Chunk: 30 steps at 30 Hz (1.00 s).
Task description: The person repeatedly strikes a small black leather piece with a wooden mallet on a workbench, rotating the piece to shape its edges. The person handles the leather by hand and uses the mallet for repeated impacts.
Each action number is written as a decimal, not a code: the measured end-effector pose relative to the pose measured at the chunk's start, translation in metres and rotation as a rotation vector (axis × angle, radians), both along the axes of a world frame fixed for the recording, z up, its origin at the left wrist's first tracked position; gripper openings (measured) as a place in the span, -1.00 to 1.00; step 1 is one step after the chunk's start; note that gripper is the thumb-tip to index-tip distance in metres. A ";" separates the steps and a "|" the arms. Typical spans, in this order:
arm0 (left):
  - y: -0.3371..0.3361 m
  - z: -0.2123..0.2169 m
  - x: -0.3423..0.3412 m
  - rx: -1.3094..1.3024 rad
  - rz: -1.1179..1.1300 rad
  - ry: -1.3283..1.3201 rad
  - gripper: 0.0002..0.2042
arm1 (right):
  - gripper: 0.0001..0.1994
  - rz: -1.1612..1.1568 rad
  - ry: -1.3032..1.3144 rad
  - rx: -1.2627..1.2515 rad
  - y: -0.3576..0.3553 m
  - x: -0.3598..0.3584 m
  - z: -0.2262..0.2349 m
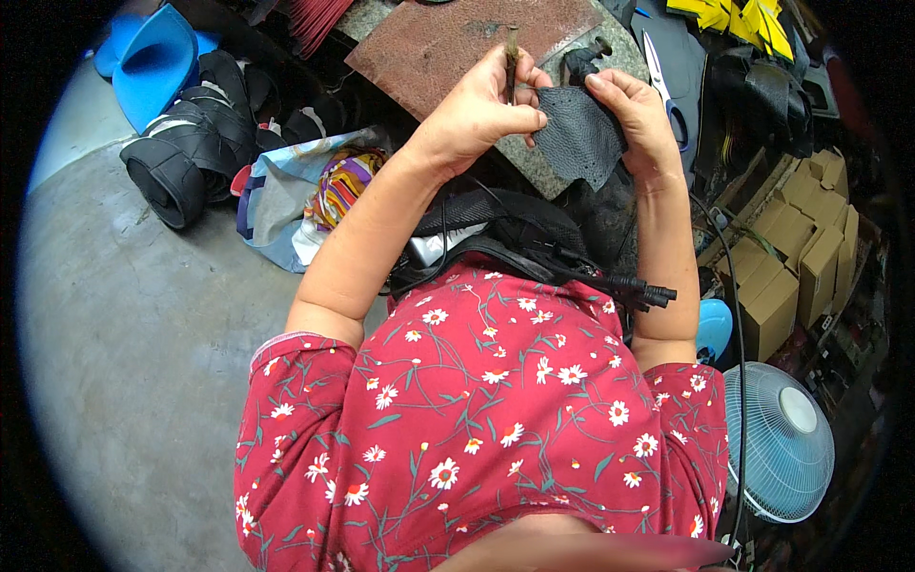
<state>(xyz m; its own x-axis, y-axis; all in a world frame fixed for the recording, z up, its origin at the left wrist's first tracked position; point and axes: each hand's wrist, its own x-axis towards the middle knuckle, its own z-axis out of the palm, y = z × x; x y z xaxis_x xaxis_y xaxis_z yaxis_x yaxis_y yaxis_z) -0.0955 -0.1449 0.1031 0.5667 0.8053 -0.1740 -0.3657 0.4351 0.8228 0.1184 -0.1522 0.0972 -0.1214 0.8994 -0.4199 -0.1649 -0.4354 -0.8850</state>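
A piece of black pebbled leather (579, 141) is held up between my two hands, over the near edge of a speckled stone slab (555, 183). My left hand (488, 107) pinches its left edge between thumb and finger. Upright in the same hand is a thin, brownish stick-like tool (513, 59); its kind is hard to make out. My right hand (640, 116) grips the leather's right side, thumb on top. Just beyond the leather lies a small dark object (581, 63), partly covered. Scissors (658, 71) with dark blue handles rest right of my right hand.
A worn reddish-brown board (429, 48) lies on the slab. Left on the floor are black rolled material (176, 162), a blue curved piece (157, 71) and a cloth-filled bag (281, 200). Cardboard boxes (805, 234), a fan (777, 448) and a hanging cable (736, 324) are at right.
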 end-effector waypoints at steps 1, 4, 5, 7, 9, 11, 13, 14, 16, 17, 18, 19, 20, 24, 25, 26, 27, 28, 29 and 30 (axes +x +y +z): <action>0.000 0.000 0.000 0.007 0.003 0.004 -0.61 | -0.84 0.004 0.002 0.007 0.000 0.000 0.000; -0.001 -0.001 0.002 0.000 0.017 0.037 -0.62 | -0.84 -0.003 0.001 0.006 0.001 0.000 -0.001; -0.001 -0.001 0.003 -0.002 0.026 0.053 -0.62 | -0.84 0.001 0.007 0.005 0.001 0.000 -0.001; -0.002 -0.001 0.005 0.023 0.036 0.071 -0.64 | -0.84 0.005 0.023 -0.006 0.001 0.001 -0.001; -0.002 0.000 0.005 0.021 0.046 0.090 -0.66 | -0.84 0.004 0.028 -0.014 0.000 0.001 -0.001; -0.003 0.000 0.004 -0.003 0.062 0.102 -0.67 | -0.84 0.000 0.024 -0.022 0.000 0.000 -0.001; -0.002 -0.001 0.005 -0.026 0.083 0.132 -0.68 | -0.85 -0.002 0.007 -0.025 0.000 0.000 -0.002; -0.002 -0.001 0.005 -0.026 0.094 0.131 -0.69 | -0.85 -0.006 0.009 -0.023 0.001 0.000 -0.003; -0.001 -0.003 0.006 -0.036 0.108 0.124 -0.69 | -0.85 -0.014 0.014 -0.023 0.001 0.000 -0.004; 0.000 -0.005 0.006 -0.037 0.115 0.113 -0.69 | -0.84 -0.005 0.028 -0.016 0.001 0.000 -0.005; 0.001 -0.006 0.005 -0.056 0.106 0.080 -0.69 | -0.84 0.004 0.041 -0.010 0.001 0.001 -0.006; 0.001 -0.006 0.004 -0.074 0.097 0.047 -0.69 | -0.84 0.002 0.051 -0.014 0.001 0.001 -0.007; 0.001 -0.007 0.003 -0.101 0.089 0.027 -0.69 | -0.83 0.010 0.046 -0.002 0.001 0.002 -0.008; 0.002 -0.008 0.001 -0.157 0.065 -0.081 -0.69 | -0.84 0.052 0.035 -0.026 0.000 0.004 -0.011; 0.002 -0.009 0.001 -0.173 0.058 -0.106 -0.69 | -0.85 0.053 0.023 -0.047 0.001 0.005 -0.012; 0.002 -0.009 0.001 -0.183 0.049 -0.132 -0.69 | -0.85 0.069 0.046 -0.042 0.000 0.005 -0.012; 0.003 -0.009 0.001 -0.191 0.045 -0.144 -0.69 | -0.85 0.062 0.054 -0.047 0.000 0.005 -0.013; 0.003 -0.009 0.001 -0.193 0.039 -0.157 -0.69 | -0.85 0.063 0.074 -0.049 0.000 0.005 -0.013; 0.003 -0.010 0.001 -0.193 0.033 -0.171 -0.69 | -0.85 0.055 0.061 -0.052 0.000 0.005 -0.013; 0.004 -0.010 0.001 -0.182 0.030 -0.167 -0.68 | -0.85 0.055 0.061 -0.053 0.000 0.005 -0.013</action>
<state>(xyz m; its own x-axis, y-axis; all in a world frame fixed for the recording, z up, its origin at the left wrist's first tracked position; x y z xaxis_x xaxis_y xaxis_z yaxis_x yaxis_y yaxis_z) -0.0950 -0.1412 0.0932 0.5763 0.7861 -0.2234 -0.5050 0.5575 0.6589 0.1235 -0.1521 0.0841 -0.1964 0.8675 -0.4571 -0.1924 -0.4912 -0.8495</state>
